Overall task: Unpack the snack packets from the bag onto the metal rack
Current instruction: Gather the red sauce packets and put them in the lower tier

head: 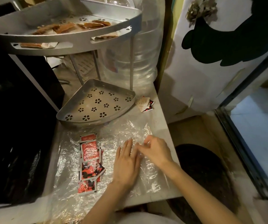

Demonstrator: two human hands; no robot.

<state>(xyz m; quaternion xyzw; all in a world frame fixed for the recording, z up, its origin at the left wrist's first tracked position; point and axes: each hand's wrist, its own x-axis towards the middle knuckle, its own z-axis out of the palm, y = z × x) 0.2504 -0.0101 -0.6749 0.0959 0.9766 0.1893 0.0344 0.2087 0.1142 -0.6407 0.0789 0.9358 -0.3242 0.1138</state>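
A clear crinkled plastic bag lies flat on the white countertop. Inside it, on the left, sits a row of several red, black and white snack packets. My left hand rests palm down on the bag, fingers spread, just right of the packets. My right hand pinches the bag's plastic beside the left fingertips. The metal rack has a bare lower corner shelf with flower-shaped holes just beyond the bag, and an upper shelf holding several orange-brown packets.
Two loose packets lie on the counter right of the lower shelf. A large clear water bottle stands behind the rack. A black appliance fills the left side. The counter's edge drops off at the right.
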